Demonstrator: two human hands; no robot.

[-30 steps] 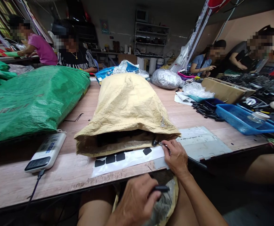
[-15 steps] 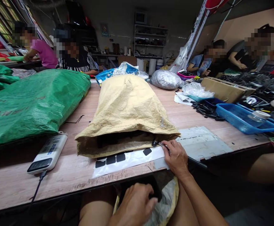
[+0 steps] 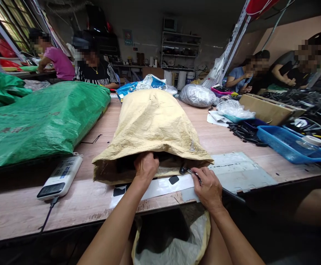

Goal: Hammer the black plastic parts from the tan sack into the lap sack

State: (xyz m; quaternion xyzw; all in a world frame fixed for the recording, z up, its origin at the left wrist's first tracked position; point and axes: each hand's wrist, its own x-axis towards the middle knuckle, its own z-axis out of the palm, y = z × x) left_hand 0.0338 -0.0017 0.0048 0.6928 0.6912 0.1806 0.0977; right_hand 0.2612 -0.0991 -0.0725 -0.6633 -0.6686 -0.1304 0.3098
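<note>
A yellow woven sack (image 3: 155,121) lies on the table with its mouth facing me. My left hand (image 3: 146,165) reaches into that mouth, its fingertips hidden in the dark inside. Right of the opening, my right hand (image 3: 208,186) is closed on a thin metal rod with a black end (image 3: 183,170). A white strip (image 3: 160,187) with black rounded patches lies under the sack's front edge. Below the table edge, a second sack (image 3: 204,235) stands open between my legs, dark inside.
A green sack (image 3: 44,121) and a white power bank (image 3: 59,178) with a cable are at left. A grey sheet (image 3: 240,171), black parts (image 3: 243,134) and a blue tray (image 3: 290,145) lie at right. People (image 3: 95,71) sit beyond the table.
My left hand has moved up from over the lower sack into the mouth of the yellow sack. The right hand keeps its hold on the rod. The view has shifted slightly.
</note>
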